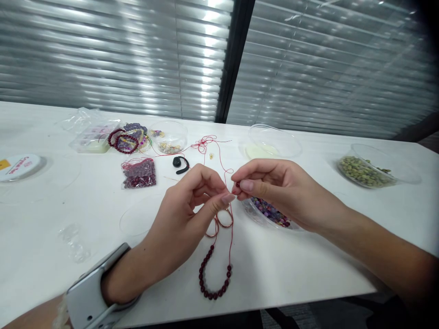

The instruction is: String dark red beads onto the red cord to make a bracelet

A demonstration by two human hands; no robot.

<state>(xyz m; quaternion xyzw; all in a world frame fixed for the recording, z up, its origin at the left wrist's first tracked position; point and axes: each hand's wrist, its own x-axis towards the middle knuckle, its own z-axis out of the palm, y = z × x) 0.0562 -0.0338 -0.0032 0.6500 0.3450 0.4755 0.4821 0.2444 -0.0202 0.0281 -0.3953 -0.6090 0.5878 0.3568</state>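
Centre of field: the thumb and forefinger of the left hand (187, 201) are pressed together on a length of red thread (230, 218), their tips nearly touching those of the right hand (277, 187). The right thumb and forefinger pinch a small dark red bead (237, 185), largely hidden by the fingertips. The other fingers of both hands curl loosely inward, not spread. Below the hands, the thread falls in loose loops to a strand of dark red beads (213, 292), which lies in a U on the white table (61, 214); above them, a tangled length of it runs across the tabletop. Just under the right hand sits a clear plastic bowl of mixed purple beads (270, 212). A grey wrist brace (92, 285) encircles the left wrist. Farther out, a black earpiece (180, 164) lies beside a bag of dark red beads (139, 173). Beyond these are beaded bracelets (125, 141), a clear bowl of gold findings (168, 138) and a plastic box (94, 139). A spool of cord (20, 167) rests at the left edge of the table, and a clear bowl of green beads (363, 171) at the right. Window blinds (113, 59) fill the background.
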